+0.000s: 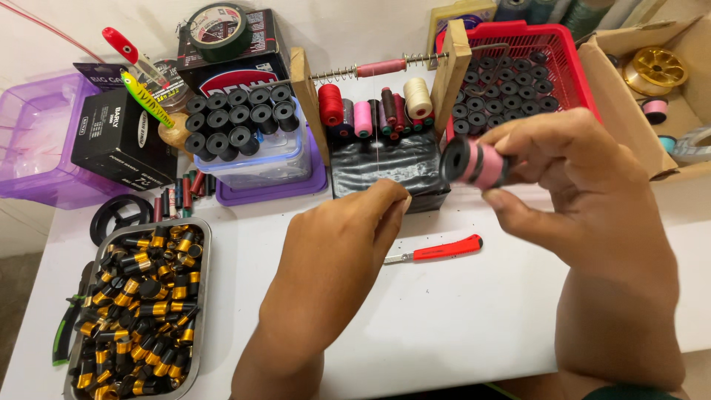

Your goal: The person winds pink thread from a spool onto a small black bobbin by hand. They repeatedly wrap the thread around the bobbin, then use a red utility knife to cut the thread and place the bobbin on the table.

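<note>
Head view: at centre right of the frame, the right hand point(585, 185) is clamped on a small black bobbin wound with pink thread point(474, 161), its thumb below and its fingers above, so that the bobbin is held in the air above the white worktop point(459, 311). At lower centre, the left hand point(337, 252) has its fingertips pinched together beside a black cloth-covered block point(385, 167); whether a strand of thread lies between them is too fine to tell.

A red-handled cutter point(437, 250) lies on the worktop between the two hands. In the lower left, a metal tray point(204, 296) is heaped with black-and-gold bobbins point(141, 311). In the upper centre, a clear tub point(259, 159) carries rows of empty black bobbins point(237, 118), and a wooden rack point(452, 67) holds thread spools point(370, 111) on a sprung rod. A red basket point(570, 59) in the upper right holds more black bobbins.

The risks, as a judgement: the grip on the pink bobbin is narrow, and a slip would send it rolling off the worktop's near edge. Any fine thread between the hands could slacken and snag, and the cutter lies near both wrists.
</note>
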